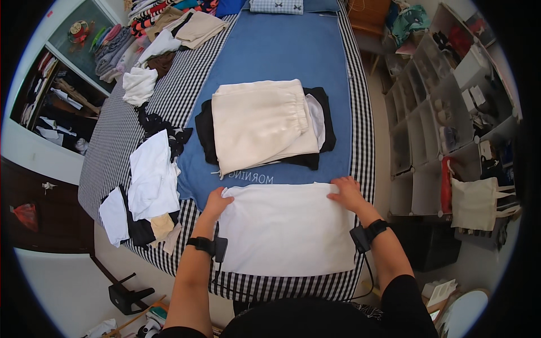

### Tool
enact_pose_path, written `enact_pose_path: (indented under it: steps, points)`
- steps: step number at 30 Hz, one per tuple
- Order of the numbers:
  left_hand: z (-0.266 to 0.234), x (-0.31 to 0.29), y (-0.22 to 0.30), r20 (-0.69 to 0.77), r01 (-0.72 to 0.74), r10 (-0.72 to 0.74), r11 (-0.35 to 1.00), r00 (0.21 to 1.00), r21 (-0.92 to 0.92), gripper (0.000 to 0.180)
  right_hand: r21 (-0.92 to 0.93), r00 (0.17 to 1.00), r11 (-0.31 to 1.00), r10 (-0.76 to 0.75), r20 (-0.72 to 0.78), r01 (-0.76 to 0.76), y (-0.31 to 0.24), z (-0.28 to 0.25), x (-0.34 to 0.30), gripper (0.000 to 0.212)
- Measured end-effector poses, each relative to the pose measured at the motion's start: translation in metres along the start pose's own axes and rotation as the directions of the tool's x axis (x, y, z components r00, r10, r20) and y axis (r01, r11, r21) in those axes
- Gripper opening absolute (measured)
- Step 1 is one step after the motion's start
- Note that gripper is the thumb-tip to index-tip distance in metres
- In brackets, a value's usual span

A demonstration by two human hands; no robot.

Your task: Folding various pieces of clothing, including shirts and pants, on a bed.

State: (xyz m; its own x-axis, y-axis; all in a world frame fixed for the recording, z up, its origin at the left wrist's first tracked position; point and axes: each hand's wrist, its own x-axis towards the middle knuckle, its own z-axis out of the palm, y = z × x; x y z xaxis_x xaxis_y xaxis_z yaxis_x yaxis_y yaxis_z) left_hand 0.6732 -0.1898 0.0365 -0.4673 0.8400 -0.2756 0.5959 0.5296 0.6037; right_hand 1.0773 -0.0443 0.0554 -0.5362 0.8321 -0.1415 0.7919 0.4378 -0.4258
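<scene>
White cloth [287, 232] spans between left fingers [225, 200], pinching its far-left corner, and right fingers [342, 183] touching its far-right one, grip unclear.

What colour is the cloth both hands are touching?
The cloth is white; the head view shows it best.

White cloth [287, 234]: plain, laid out in a broad rectangle, wider than deep
Surface: mostly smooth, some faint creases from where I'm standing
Far edge: nearly straight, held at both corners
Place: flat across the bed's [112, 146] near end
</scene>
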Motion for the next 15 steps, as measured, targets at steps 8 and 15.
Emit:
enact_pose_path:
  steps: [8, 15]
  points:
    - [-0.055, -0.024, 0.027, 0.327, 0.283, -0.07, 0.69, 0.942, -0.667, 0.024, 0.305, 0.973, 0.952, -0.076, 0.219, 0.006, -0.018, -0.067, -0.015, 0.032]
    - [-0.161, -0.114, 0.11, -0.089, -0.267, 0.294, 0.646, 0.952, -0.715, 0.035, 0.257, 0.939, 0.911, -0.273, -0.211, 0.323, -0.098, -0.188, -0.105, 0.019]
